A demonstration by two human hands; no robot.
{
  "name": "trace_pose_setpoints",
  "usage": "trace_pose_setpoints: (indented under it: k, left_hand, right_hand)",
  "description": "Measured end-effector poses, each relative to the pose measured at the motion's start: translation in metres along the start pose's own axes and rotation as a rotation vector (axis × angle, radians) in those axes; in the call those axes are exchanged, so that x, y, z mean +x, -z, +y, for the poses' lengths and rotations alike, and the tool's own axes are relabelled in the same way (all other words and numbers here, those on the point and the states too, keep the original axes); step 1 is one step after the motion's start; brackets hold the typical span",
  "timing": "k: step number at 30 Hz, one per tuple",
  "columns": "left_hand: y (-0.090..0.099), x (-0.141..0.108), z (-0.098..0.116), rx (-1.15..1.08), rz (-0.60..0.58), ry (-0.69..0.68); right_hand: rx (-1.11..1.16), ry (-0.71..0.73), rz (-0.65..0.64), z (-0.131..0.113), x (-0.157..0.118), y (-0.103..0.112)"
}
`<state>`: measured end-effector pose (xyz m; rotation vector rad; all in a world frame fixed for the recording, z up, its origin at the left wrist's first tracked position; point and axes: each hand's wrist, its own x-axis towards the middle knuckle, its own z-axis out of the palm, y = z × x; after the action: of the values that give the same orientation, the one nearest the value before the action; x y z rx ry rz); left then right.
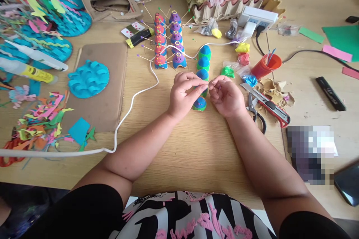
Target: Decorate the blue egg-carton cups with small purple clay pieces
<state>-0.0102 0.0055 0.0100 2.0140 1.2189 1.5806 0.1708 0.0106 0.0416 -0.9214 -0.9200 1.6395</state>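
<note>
My left hand (185, 91) and my right hand (226, 96) meet fingertip to fingertip over a row of blue and green egg-carton cups. Each hand is closed in a pinch; whatever sits between the fingertips is too small to make out. The nearest cup (199, 103) has small dots like a face, and a farther blue and green cup (204, 52) shows past my fingers. Part of the row is hidden under my hands. Beyond stand a red egg-carton caterpillar (160, 59) and a purple one (178, 59), both with pins sticking out.
Right of my hands lie a utility knife (269, 104), scissors (252, 106), a red cup (266, 65) and bags of coloured clay. A white cable (134, 99) crosses the table. To the left, cardboard (112, 82) carries a blue woven paper oval (89, 78); paper scraps (47, 115) lie nearby.
</note>
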Motion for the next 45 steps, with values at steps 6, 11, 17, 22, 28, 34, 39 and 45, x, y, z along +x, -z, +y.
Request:
trace_pose_setpoints:
  k: [6,11,17,22,28,34,39,45]
  left_hand:
    - [0.000,0.000,-0.001,0.047,-0.031,-0.060]
    - [0.000,0.000,0.000,0.058,-0.009,-0.114]
    - [0.006,0.002,0.010,0.021,-0.059,-0.075]
    - [0.007,0.001,0.013,-0.129,-0.003,-0.048]
    - [0.003,0.000,0.010,-0.107,0.035,0.004]
    - [0.002,-0.001,0.008,-0.151,0.083,-0.021]
    - [0.002,-0.001,0.006,-0.122,0.080,-0.001]
    - [0.003,-0.002,0.003,-0.088,0.068,0.024]
  right_hand:
    - [-0.007,-0.006,-0.078,0.003,-0.005,-0.004]
    - [-0.036,0.028,-0.085,0.005,-0.006,-0.007]
    - [-0.044,0.035,-0.086,0.006,-0.004,-0.006]
    - [-0.012,0.032,-0.088,0.005,-0.004,-0.006]
    - [0.015,0.036,-0.089,0.002,-0.006,-0.006]
    - [-0.024,0.063,-0.071,0.001,-0.006,-0.006]
    - [-0.046,0.061,-0.059,0.003,-0.005,-0.005]
    - [-0.013,0.045,-0.043,0.001,-0.005,-0.006]
